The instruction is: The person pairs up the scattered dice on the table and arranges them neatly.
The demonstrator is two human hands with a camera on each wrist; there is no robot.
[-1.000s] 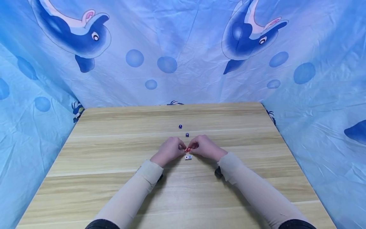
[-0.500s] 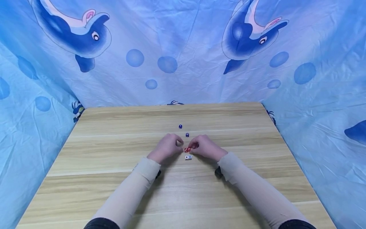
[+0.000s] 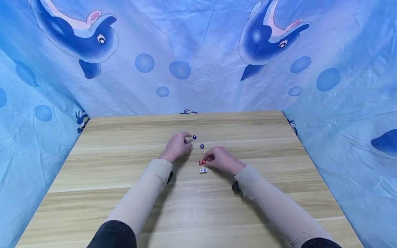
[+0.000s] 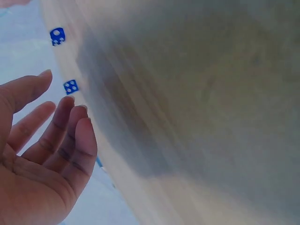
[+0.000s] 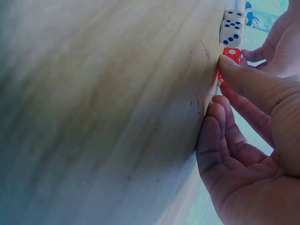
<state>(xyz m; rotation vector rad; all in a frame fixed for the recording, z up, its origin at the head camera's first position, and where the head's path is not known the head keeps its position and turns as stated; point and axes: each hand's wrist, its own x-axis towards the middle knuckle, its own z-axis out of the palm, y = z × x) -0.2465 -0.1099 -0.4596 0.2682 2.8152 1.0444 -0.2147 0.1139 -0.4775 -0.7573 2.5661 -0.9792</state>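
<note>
My left hand (image 3: 177, 145) reaches over the table with thumb and fingers spread apart, holding nothing. Just past its fingertips lies one blue die (image 3: 194, 137), and a second blue die (image 3: 202, 146) sits a little nearer and to the right. In the left wrist view both the five-dot blue die (image 4: 71, 86) and the other blue die (image 4: 57, 36) lie beyond the fingers. My right hand (image 3: 221, 160) pinches the right one of two red dice (image 3: 201, 163) standing side by side. Thumb and index finger partly cover the red die (image 5: 232, 55) in the right wrist view.
Two white dice (image 3: 203, 171) stand side by side just in front of the red pair. All rest on a wood-grain table (image 3: 124, 203). A blue curtain (image 3: 204, 86) with dolphin prints surrounds the table's back and sides.
My left hand has let go of the red dice and moved away to the far left, close to the blue dice. My right hand has stayed at the red pair.
</note>
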